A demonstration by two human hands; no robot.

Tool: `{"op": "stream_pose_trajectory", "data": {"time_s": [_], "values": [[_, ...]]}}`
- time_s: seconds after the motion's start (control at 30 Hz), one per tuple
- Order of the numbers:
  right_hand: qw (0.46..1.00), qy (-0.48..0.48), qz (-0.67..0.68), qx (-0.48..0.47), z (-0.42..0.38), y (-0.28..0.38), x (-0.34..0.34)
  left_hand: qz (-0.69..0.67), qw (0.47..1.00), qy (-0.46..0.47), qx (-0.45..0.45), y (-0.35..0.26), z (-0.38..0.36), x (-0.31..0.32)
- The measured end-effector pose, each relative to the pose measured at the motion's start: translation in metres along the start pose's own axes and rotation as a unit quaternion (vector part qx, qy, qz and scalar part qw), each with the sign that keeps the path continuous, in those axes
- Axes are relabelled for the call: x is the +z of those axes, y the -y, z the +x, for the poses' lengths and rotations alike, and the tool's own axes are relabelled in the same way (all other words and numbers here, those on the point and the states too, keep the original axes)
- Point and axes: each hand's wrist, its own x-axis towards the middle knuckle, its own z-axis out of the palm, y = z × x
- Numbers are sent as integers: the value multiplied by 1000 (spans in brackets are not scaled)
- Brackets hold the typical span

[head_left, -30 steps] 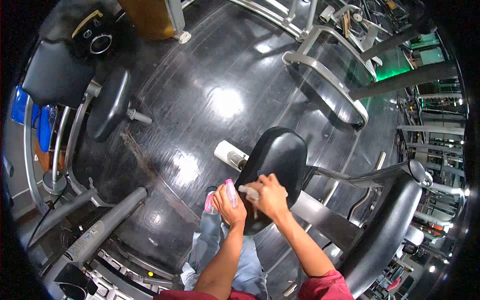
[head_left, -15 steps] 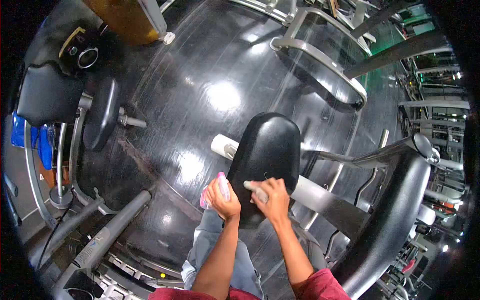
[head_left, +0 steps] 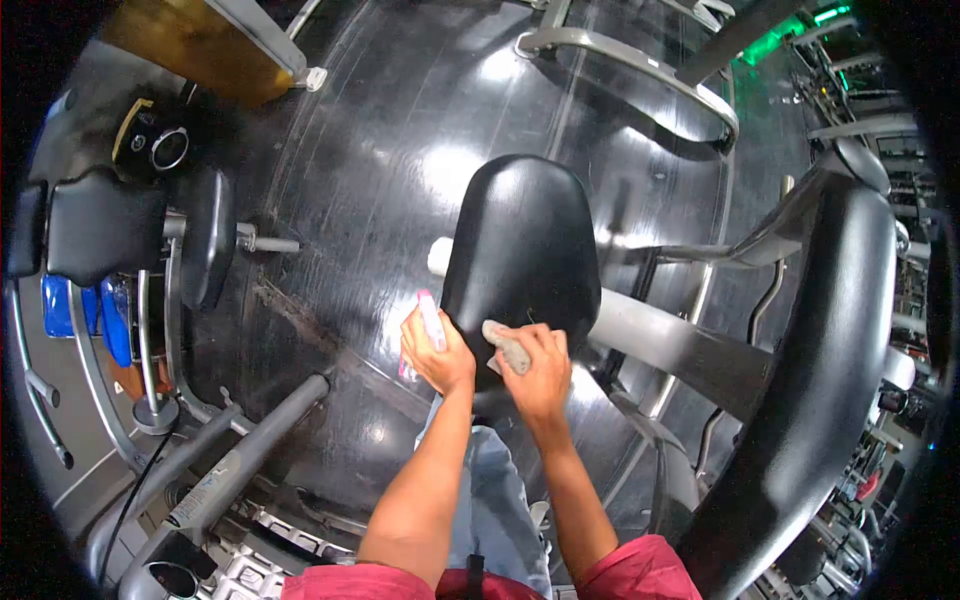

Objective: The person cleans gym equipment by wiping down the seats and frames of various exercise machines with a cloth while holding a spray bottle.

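My left hand [head_left: 437, 352] is wrapped round a clear bottle with a pink top [head_left: 431, 315], beside the left edge of a black padded seat [head_left: 525, 235]. A bunched pale cloth [head_left: 508, 350] is gripped in my right hand [head_left: 540, 375], over the near part of that seat. Most of the bottle's body is hidden behind my left fingers. The seat's near end lies partly behind my hands.
A long black backrest pad [head_left: 825, 370] stands at the right, joined by a grey metal beam [head_left: 690, 345]. Other padded machines [head_left: 107, 225] are at the left. A curved metal frame [head_left: 640, 65] rests on the dark floor [head_left: 350, 170] ahead.
The view has shifted, and the seat now appears larger and closer. Both hands sit slightly higher in the picture, still holding the bottle and the cloth.
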Motion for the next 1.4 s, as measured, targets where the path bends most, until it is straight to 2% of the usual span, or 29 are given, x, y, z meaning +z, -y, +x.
{"op": "stream_pose_trajectory", "data": {"time_s": [0.07, 0.23, 0.33, 0.37, 0.53, 0.63, 0.67, 0.73, 0.87, 1.1, 1.23, 1.4], "values": [[999, -27, 2, 28, 8, -8, -6, 3, 1000, -3, 9, 0, 1, 1], [990, -135, -23, 30, 55, -23, -10, 8, 998, -36, 52, 2, 4, 2], [991, -131, -24, 16, 43, -22, -9, -10, 998, -40, 49, -1, 5, 1], [993, -118, -9, 23, 32, -21, -9, -20, 1000, -3, 7, -1, 5, 0], [995, -71, 37, 63, -12, -26, -7, -17, 999, 1, 28, 4, 6, 1], [991, -128, 21, 38, 1, -39, -9, -18, 999, -7, 26, 5, 6, 2], [991, -119, 12, 60, 10, -39, -12, -19, 999, -10, 29, 5, 6, 2], [984, -169, -3, 62, 34, -46, -16, -20, 999, -12, 34, 5, 7, 2], [980, -185, 4, 71, 37, -46, -15, 9, 999, -17, 46, 8, 7, 2], [975, -158, 75, 137, -35, -41, 4, 2, 999, -4, 39, 6, 8, 1], [973, -193, 42, 120, -7, -50, -7, 2, 998, -3, 63, 8, 8, 2], [966, -219, 18, 137, 23, -62, -10, 14, 999, -1, 49, 7, 9, 1]]}}
